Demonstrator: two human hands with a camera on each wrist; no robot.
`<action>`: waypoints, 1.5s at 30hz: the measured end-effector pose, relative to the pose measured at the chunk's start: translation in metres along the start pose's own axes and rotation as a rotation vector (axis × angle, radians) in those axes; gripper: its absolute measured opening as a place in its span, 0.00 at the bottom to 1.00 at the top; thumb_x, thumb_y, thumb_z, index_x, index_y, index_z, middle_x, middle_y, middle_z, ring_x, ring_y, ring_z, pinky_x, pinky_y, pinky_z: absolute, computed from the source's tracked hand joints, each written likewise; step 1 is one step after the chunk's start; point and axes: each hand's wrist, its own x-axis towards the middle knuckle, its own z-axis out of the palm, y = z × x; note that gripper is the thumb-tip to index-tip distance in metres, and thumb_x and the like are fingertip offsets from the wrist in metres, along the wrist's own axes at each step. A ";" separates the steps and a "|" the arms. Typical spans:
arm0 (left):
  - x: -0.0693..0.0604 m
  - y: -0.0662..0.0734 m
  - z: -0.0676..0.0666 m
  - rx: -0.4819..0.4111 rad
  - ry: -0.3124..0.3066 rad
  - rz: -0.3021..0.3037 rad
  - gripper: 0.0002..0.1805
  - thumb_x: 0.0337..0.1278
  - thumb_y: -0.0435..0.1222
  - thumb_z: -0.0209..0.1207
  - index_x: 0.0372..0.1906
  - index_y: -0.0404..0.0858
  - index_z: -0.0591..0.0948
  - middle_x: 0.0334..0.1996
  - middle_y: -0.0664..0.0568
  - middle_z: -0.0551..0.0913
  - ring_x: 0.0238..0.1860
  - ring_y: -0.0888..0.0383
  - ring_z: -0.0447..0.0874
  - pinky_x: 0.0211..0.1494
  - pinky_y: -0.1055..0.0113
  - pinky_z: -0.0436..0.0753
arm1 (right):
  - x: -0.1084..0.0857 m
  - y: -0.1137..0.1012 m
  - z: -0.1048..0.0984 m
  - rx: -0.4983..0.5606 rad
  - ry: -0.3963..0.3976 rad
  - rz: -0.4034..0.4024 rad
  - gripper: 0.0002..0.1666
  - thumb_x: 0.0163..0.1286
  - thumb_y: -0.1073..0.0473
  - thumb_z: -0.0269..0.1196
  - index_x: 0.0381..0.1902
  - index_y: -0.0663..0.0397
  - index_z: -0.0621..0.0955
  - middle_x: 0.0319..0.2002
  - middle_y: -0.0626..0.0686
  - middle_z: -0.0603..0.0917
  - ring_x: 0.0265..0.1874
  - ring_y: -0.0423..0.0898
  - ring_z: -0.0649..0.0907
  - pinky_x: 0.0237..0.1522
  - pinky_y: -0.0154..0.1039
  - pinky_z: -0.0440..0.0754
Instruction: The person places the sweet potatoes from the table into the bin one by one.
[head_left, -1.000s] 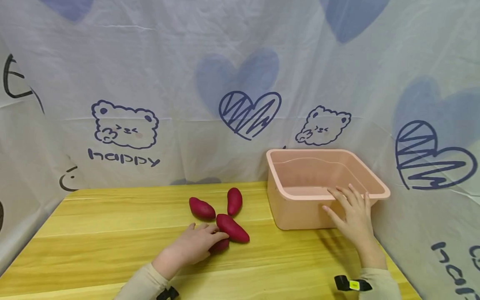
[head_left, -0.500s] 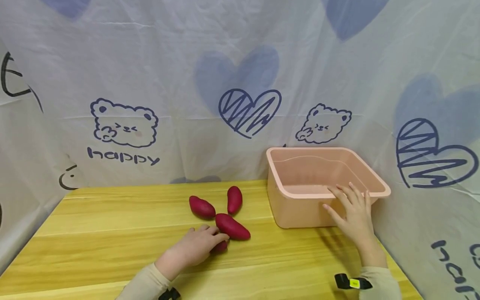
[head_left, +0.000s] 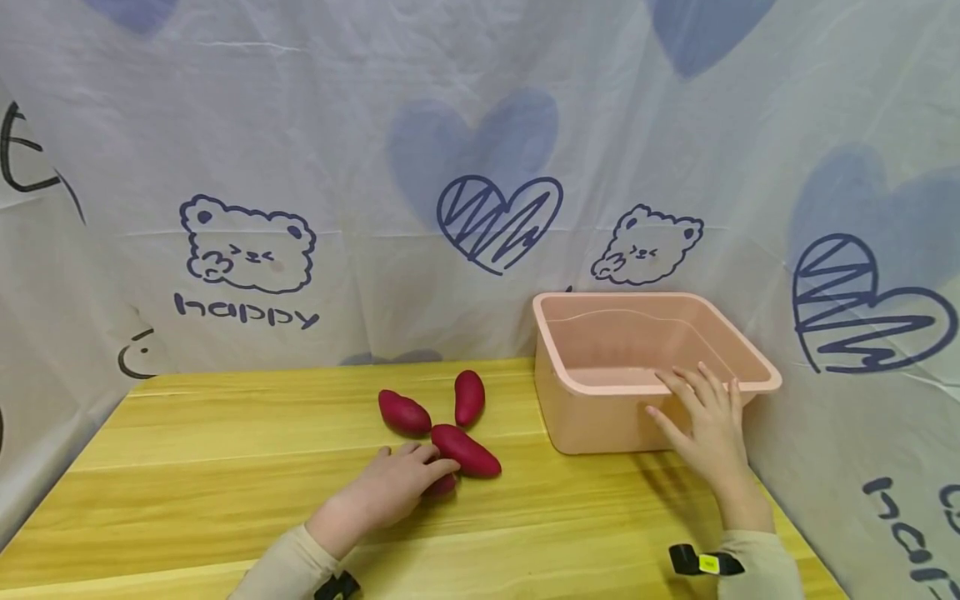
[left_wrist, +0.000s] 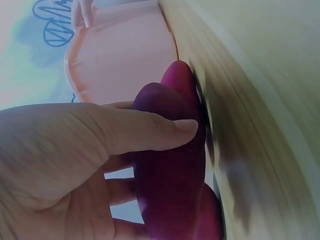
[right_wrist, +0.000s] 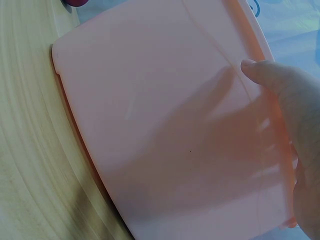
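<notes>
My left hand [head_left: 386,492] holds a dark red sweet potato [left_wrist: 167,175] low over the wooden table, thumb on the near side and fingers behind it. In the head view the hand covers most of that sweet potato. Just beyond it lies another sweet potato [head_left: 467,452]. Two more sit behind, one to the left [head_left: 405,413] and one farther back [head_left: 469,398]. My right hand [head_left: 708,437] grips the front rim of a pink plastic basin [head_left: 607,425], its thumb against the outer wall and its fingers over the edge.
The basin's visible inside shows only its pink floor and walls. A pale printed cloth [head_left: 360,167] hangs behind the wooden table [head_left: 225,467] and along its sides. Black straps circle both sleeves, with the right strap [head_left: 705,562] near the table's front.
The head view has tilted down very slightly. Both hands stay almost where they were, the left on the sweet potato and the right at the basin's rim.
</notes>
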 end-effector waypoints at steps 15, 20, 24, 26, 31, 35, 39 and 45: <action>0.000 -0.003 -0.010 0.054 0.055 0.010 0.19 0.69 0.38 0.53 0.62 0.51 0.77 0.54 0.49 0.79 0.58 0.47 0.76 0.45 0.44 0.79 | 0.003 0.000 -0.001 0.002 0.008 -0.009 0.32 0.62 0.44 0.65 0.61 0.50 0.76 0.59 0.63 0.75 0.67 0.69 0.64 0.72 0.69 0.40; 0.000 -0.004 -0.010 0.072 0.102 0.034 0.19 0.69 0.38 0.53 0.62 0.52 0.77 0.55 0.49 0.79 0.59 0.48 0.75 0.46 0.44 0.80 | 0.003 0.000 -0.001 -0.003 0.001 -0.008 0.32 0.62 0.43 0.65 0.61 0.50 0.76 0.59 0.63 0.75 0.67 0.69 0.64 0.72 0.69 0.40; 0.001 -0.005 -0.010 0.088 0.157 0.054 0.19 0.68 0.37 0.54 0.62 0.53 0.76 0.56 0.49 0.79 0.59 0.48 0.76 0.48 0.43 0.80 | 0.003 0.000 -0.001 -0.007 -0.004 -0.004 0.32 0.62 0.43 0.64 0.60 0.50 0.76 0.59 0.63 0.75 0.67 0.69 0.64 0.72 0.69 0.40; 0.001 -0.005 -0.011 0.104 0.191 0.066 0.20 0.68 0.37 0.55 0.62 0.53 0.76 0.56 0.50 0.79 0.58 0.48 0.76 0.49 0.44 0.81 | 0.003 0.000 -0.001 -0.010 -0.006 -0.003 0.31 0.63 0.42 0.64 0.60 0.50 0.77 0.59 0.62 0.75 0.67 0.69 0.64 0.72 0.69 0.41; 0.002 -0.005 -0.013 0.130 0.270 0.099 0.22 0.64 0.33 0.57 0.61 0.54 0.77 0.54 0.51 0.80 0.57 0.50 0.77 0.50 0.45 0.81 | 0.002 0.000 -0.002 -0.015 -0.012 0.000 0.31 0.63 0.42 0.64 0.60 0.50 0.77 0.60 0.62 0.75 0.67 0.69 0.64 0.72 0.69 0.41; 0.003 -0.004 -0.016 0.127 0.277 0.111 0.23 0.63 0.31 0.57 0.61 0.53 0.77 0.54 0.52 0.79 0.58 0.51 0.76 0.51 0.45 0.80 | 0.001 0.000 -0.002 -0.017 -0.010 0.003 0.31 0.61 0.45 0.66 0.60 0.50 0.77 0.59 0.62 0.75 0.67 0.68 0.64 0.72 0.69 0.41; 0.005 -0.004 -0.018 0.135 0.259 0.111 0.24 0.64 0.30 0.56 0.62 0.53 0.76 0.55 0.52 0.79 0.58 0.51 0.75 0.52 0.45 0.79 | 0.001 0.000 -0.001 -0.018 -0.009 0.003 0.31 0.61 0.46 0.66 0.60 0.50 0.76 0.59 0.62 0.75 0.67 0.68 0.64 0.72 0.68 0.40; 0.007 -0.005 -0.019 0.153 0.274 0.123 0.25 0.62 0.29 0.58 0.61 0.53 0.77 0.55 0.52 0.79 0.57 0.51 0.76 0.51 0.46 0.80 | 0.001 0.001 0.000 -0.019 -0.004 -0.006 0.32 0.59 0.48 0.67 0.60 0.50 0.76 0.59 0.63 0.75 0.67 0.68 0.64 0.72 0.68 0.40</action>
